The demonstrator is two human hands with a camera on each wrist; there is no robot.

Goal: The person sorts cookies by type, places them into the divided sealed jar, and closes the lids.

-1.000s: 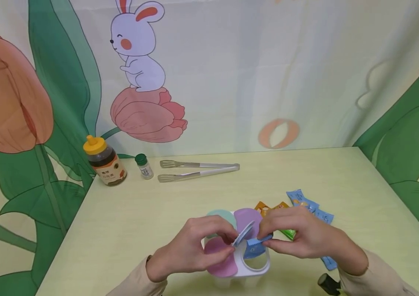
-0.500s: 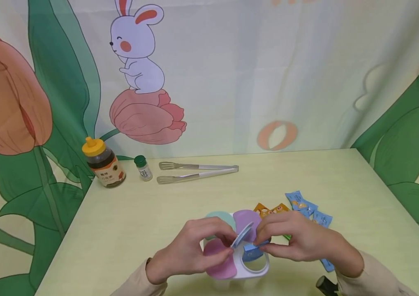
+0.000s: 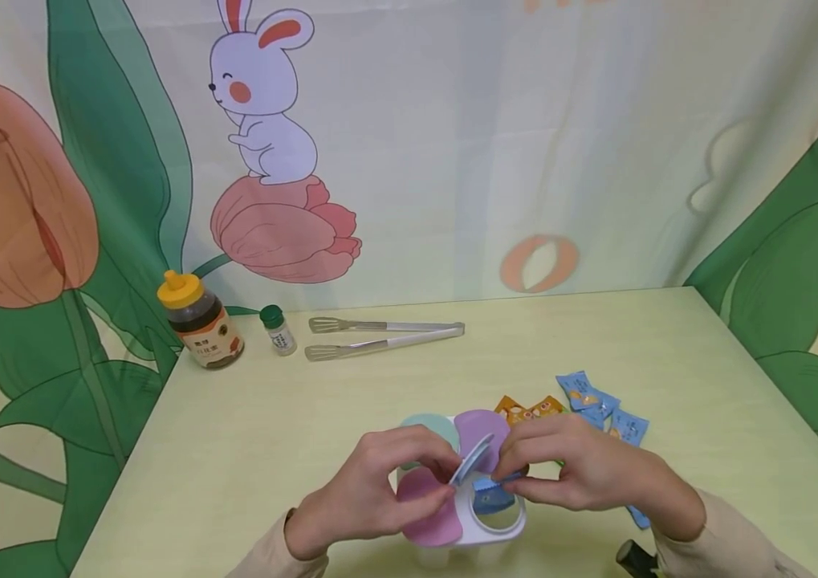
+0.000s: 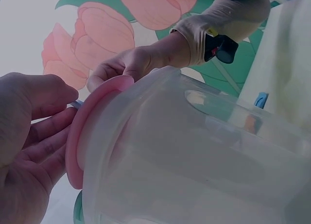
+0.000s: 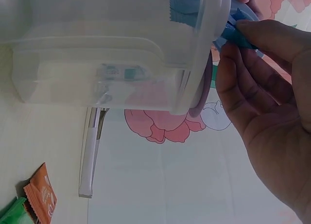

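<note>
A clear plastic container (image 3: 506,526) with petal-shaped lids stands at the table's near edge. Its teal lid (image 3: 426,423), purple lid (image 3: 479,425) and pink lid (image 3: 426,514) lie closed. My left hand (image 3: 449,480) pinches the light blue lid (image 3: 474,457) and holds it tilted up. My right hand (image 3: 508,478) pinches a blue packet (image 3: 493,491) whose lower end is inside the open compartment. In the left wrist view the left hand (image 4: 29,136) is beside the pink lid (image 4: 77,136). In the right wrist view the blue packet (image 5: 183,5) shows through the container wall (image 5: 107,54).
Blue packets (image 3: 596,401) and orange packets (image 3: 524,409) lie behind my right hand. At the far left of the table stand a honey bottle (image 3: 199,321) and a small green-capped jar (image 3: 277,327), with metal tongs (image 3: 383,335) beside them. A printed curtain hangs behind.
The blue packet has gone a little lower into the open compartment. Both hands stay at the container, and the left hand still holds the lid up.
</note>
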